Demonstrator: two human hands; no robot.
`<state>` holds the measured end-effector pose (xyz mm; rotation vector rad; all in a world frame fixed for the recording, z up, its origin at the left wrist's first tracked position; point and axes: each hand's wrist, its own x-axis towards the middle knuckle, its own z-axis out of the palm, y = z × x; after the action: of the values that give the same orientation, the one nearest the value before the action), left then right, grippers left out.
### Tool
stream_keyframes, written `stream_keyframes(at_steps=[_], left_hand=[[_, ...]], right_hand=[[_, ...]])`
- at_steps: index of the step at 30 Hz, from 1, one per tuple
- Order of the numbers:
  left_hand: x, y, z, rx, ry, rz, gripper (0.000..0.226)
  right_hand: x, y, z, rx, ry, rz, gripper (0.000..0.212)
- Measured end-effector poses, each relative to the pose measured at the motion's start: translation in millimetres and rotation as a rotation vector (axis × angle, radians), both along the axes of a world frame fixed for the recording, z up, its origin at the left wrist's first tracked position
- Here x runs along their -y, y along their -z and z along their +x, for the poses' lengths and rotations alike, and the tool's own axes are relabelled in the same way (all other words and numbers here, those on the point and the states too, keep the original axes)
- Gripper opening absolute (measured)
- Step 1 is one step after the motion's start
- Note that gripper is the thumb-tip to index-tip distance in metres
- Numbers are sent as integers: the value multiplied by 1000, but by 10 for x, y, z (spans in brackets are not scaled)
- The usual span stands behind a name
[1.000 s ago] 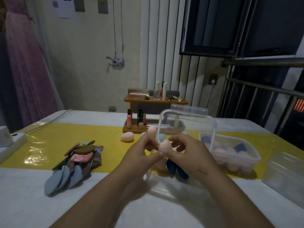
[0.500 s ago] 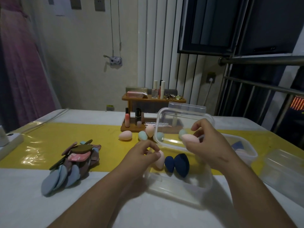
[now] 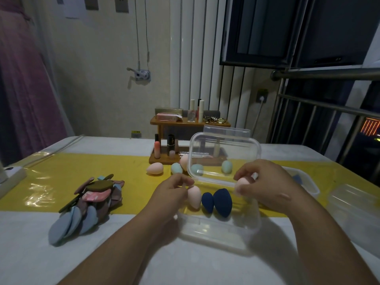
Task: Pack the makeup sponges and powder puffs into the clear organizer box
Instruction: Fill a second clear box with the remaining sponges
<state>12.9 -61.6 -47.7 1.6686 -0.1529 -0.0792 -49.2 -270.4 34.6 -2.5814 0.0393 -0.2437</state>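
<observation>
My right hand [image 3: 267, 188] pinches a pale pink sponge [image 3: 241, 185] between thumb and fingertips, over the right end of the clear organizer box [image 3: 218, 231]. The box's lid [image 3: 225, 140] stands open behind it. In the box lie a second pink sponge [image 3: 194, 199], a small navy sponge [image 3: 207, 204] and a larger navy sponge [image 3: 223, 202], side by side. My left hand [image 3: 172, 192] curls its fingers at the top of the second pink sponge; whether it grips I cannot tell. Beyond, on the yellow strip [image 3: 82, 173], lie a loose pink sponge [image 3: 155, 168] and a mint sponge [image 3: 176, 168]. The powder puffs [image 3: 88, 204] are piled well to the left.
</observation>
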Motion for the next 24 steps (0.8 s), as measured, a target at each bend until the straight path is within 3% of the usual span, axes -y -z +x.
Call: stream_keyframes(at_steps=[9,16,24], left_hand=[[-9,49,51,43,20,32,32],[3,51,46,33,16,-8,29],[11,73,50,14,11,-38,29]], right_hand=[[-38,41,36,-125,64,-73,19],[-125,95,102,-244,156,-328,15],[-204,131,200,-319,271,-409,48]])
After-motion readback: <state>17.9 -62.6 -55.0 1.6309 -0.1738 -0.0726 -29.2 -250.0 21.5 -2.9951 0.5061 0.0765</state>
